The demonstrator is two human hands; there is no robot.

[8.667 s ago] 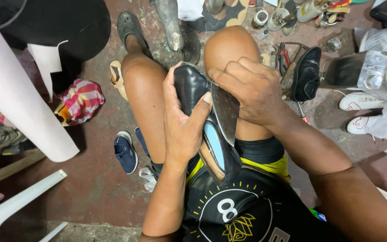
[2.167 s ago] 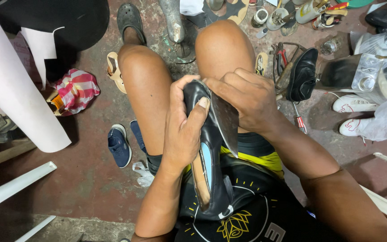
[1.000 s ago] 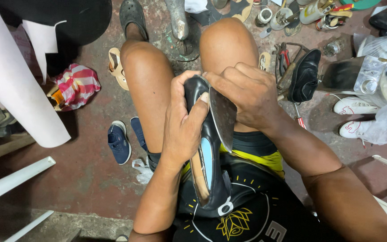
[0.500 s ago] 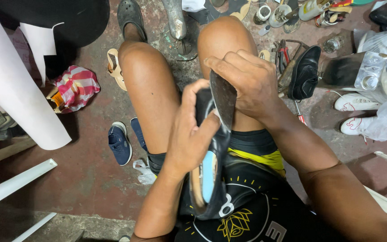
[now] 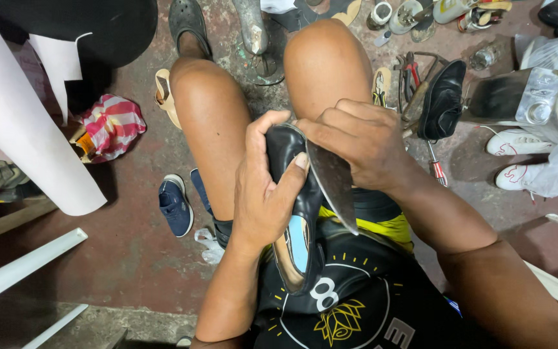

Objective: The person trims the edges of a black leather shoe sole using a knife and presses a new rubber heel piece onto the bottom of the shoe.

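Head view, hands [image 5: 272, 194] gripping black shoe [image 5: 295, 213], blade [image 5: 334, 184]

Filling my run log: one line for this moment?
left hand: grips black shoe | right hand: holds blade at its edge

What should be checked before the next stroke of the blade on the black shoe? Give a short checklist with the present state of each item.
1. Left hand has a firm grip on the black shoe, fingers wrapped round it: ok.
2. Right hand holds the flat blade against the shoe's edge: ok.
3. Left thumb and fingertip clear of the blade: not ok, a fingertip lies right beside it.
4. Shoe braced against the body between the thighs: ok.
5. Sharpness of the blade edge: cannot tell.
6. Other black shoe and tools on the floor out of the hands' way: ok.
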